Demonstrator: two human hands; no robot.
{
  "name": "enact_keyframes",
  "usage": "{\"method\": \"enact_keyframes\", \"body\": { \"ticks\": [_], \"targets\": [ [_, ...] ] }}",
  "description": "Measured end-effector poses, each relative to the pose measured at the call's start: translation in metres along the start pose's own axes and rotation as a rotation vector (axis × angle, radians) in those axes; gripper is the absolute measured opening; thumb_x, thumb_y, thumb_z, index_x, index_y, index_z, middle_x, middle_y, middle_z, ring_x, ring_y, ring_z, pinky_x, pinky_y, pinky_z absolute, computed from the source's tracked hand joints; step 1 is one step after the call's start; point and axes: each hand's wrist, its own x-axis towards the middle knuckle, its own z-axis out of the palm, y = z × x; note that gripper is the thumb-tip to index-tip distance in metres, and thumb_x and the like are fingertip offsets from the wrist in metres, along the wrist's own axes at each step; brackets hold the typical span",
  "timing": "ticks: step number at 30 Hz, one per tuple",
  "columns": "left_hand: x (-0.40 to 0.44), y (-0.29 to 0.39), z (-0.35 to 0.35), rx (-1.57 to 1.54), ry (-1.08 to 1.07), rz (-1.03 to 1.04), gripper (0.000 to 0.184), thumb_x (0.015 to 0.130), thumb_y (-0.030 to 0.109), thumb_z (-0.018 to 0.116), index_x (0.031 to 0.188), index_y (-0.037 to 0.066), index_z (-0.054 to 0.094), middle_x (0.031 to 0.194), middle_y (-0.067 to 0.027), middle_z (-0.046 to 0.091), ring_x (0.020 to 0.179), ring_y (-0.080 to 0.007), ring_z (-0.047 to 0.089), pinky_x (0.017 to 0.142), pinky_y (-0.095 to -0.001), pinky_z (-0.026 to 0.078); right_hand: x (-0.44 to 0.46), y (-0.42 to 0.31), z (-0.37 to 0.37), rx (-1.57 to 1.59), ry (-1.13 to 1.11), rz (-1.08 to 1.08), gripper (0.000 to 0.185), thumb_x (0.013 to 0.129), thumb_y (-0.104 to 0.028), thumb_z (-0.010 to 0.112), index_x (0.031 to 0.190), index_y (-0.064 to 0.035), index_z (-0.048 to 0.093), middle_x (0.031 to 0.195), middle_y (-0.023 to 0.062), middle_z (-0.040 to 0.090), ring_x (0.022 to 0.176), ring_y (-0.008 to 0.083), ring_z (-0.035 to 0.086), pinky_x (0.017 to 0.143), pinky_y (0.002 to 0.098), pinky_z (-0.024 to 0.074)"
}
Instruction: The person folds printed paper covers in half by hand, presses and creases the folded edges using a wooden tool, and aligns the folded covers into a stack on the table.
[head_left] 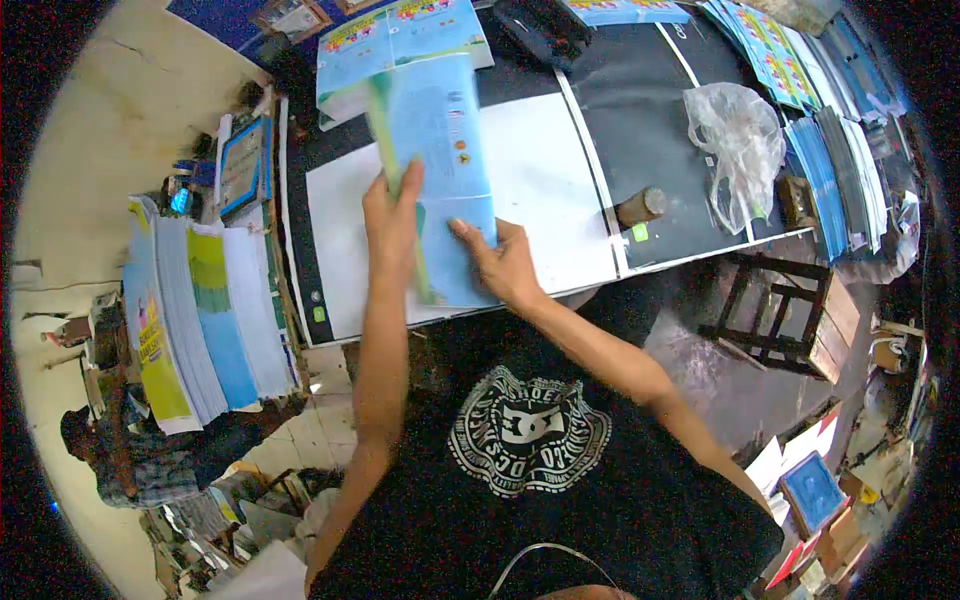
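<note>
A light blue printed sheet (pixel 455 120) with a green edge lies above a large white sheet (pixel 550 160) on the black-topped table. My left hand (pixel 393 215) grips its green left edge, thumb on top, slightly blurred. On the right edge, my right hand (pixel 500 262) holds the lower part, thumb lying on the blue surface. The fingers beneath the sheet are hidden. Just beyond the sheet's far end sits a stack of blue printed sheets (pixel 350 60) with colourful lettering.
A crumpled clear plastic bag (pixel 735 150) and a short cylinder (pixel 642 206) are on the table's right half. Paper stacks (pixel 225 310) stand at left, more (pixel 825 185) at right. A wooden stool (pixel 785 315) is near the table's front edge. Another person (pixel 165 455) is at lower left.
</note>
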Motion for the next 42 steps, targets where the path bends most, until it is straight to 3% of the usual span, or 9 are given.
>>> {"method": "enact_keyframes", "body": {
  "ticks": [4, 7, 10, 15, 19, 22, 27, 39, 42],
  "targets": [
    [0.046, -0.006, -0.006, 0.395, -0.552, -0.059, 0.042, 0.088, 0.040, 0.073, 0.099, -0.001, 0.070, 0.083, -0.0033, 0.066, 0.077, -0.0115, 0.057, 0.070, -0.0299, 0.047, -0.020, -0.001, -0.039, -0.374, -0.322, -0.164, 0.040, 0.090, -0.034, 0.069, 0.101, 0.0044, 0.070, 0.080, 0.0213, 0.071, 0.072, 0.0348, 0.070, 0.072, 0.0412, 0.0554],
    [0.064, 0.003, 0.003, 0.851, -0.811, 0.155, 0.063, 0.079, 0.053, 0.075, 0.108, -0.002, 0.067, 0.101, -0.0178, 0.067, 0.098, -0.0267, 0.061, 0.088, -0.0371, 0.047, -0.044, -0.019, -0.106, -0.575, 0.289, -0.587, 0.044, 0.079, -0.018, 0.080, 0.116, -0.0022, 0.064, 0.115, 0.0194, 0.066, 0.105, 0.0352, 0.063, 0.095, 0.0428, 0.0475],
    [0.078, 0.001, 0.028, 1.010, -1.001, 0.095, 0.084, 0.075, 0.062, 0.074, 0.125, -0.005, 0.061, 0.124, -0.0272, 0.060, 0.123, -0.0369, 0.054, 0.106, -0.0409, 0.041, -0.022, -0.030, -0.165, -0.856, 0.773, -0.802, 0.045, 0.074, -0.016, 0.084, 0.111, -0.0021, 0.061, 0.109, 0.0157, 0.063, 0.103, 0.0292, 0.061, 0.092, 0.0397, 0.0467],
    [0.088, -0.021, 0.073, 0.891, -1.092, 0.154, 0.073, 0.075, 0.058, 0.076, 0.121, 0.002, 0.064, 0.126, -0.0255, 0.059, 0.119, -0.0361, 0.056, 0.101, -0.0411, 0.045, 0.018, 0.021, -0.184, -0.393, 0.641, -0.497, 0.035, 0.080, -0.018, 0.082, 0.103, -0.0014, 0.062, 0.087, 0.0083, 0.067, 0.077, 0.0169, 0.063, 0.073, 0.0298, 0.0511],
    [0.066, -0.017, 0.077, 1.018, -0.834, 0.226, 0.072, 0.078, 0.055, 0.074, 0.129, 0.007, 0.058, 0.136, -0.0208, 0.053, 0.120, -0.0363, 0.053, 0.101, -0.0443, 0.044, 0.043, 0.045, -0.181, 0.067, 0.594, -0.375, 0.025, 0.085, -0.019, 0.079, 0.094, -0.0020, 0.063, 0.073, 0.0040, 0.066, 0.060, 0.0104, 0.059, 0.059, 0.0243, 0.0496],
    [0.022, -0.024, 0.074, 1.144, -0.465, 0.430, 0.073, 0.086, 0.051, 0.067, 0.141, 0.008, 0.047, 0.143, -0.0183, 0.046, 0.128, -0.0368, 0.045, 0.107, -0.0521, 0.036, 0.042, 0.019, -0.145, 0.365, 0.276, -0.781, 0.039, 0.092, -0.040, 0.066, 0.087, -0.0015, 0.063, 0.075, 0.0073, 0.066, 0.061, 0.0130, 0.059, 0.057, 0.0284, 0.0493],
    [-0.013, -0.041, 0.091, 1.288, -0.130, 0.556, 0.066, 0.096, 0.042, 0.056, 0.150, 0.010, 0.034, 0.148, -0.0182, 0.040, 0.142, -0.0373, 0.030, 0.113, -0.0629, 0.020, 0.046, 0.019, -0.115, 0.162, 0.077, -0.654, 0.037, 0.089, -0.035, 0.061, 0.078, 0.0005, 0.064, 0.070, 0.0079, 0.065, 0.062, 0.0150, 0.059, 0.058, 0.0298, 0.0476],
    [0.000, -0.085, 0.082, 1.274, -0.203, 0.593, 0.047, 0.099, 0.023, 0.044, 0.140, -0.001, 0.045, 0.143, -0.0188, 0.046, 0.136, -0.0361, 0.039, 0.114, -0.0534, 0.025, 0.044, 0.008, -0.122, 0.187, -0.106, -0.417, 0.036, 0.083, -0.034, 0.070, 0.082, 0.0007, 0.063, 0.078, 0.0065, 0.064, 0.077, 0.0124, 0.060, 0.070, 0.0298, 0.0478],
    [0.009, -0.091, 0.085, 1.193, -0.209, 0.606, 0.048, 0.098, 0.026, 0.046, 0.139, 0.002, 0.046, 0.137, -0.0203, 0.050, 0.129, -0.0367, 0.044, 0.112, -0.0520, 0.028, 0.017, -0.023, -0.105, 0.096, -0.156, -1.203, 0.057, 0.062, -0.061, 0.074, 0.070, -0.0057, 0.061, 0.066, 0.0043, 0.053, 0.059, 0.0292, 0.053, 0.057, 0.0402, 0.0389]
  ]
}}
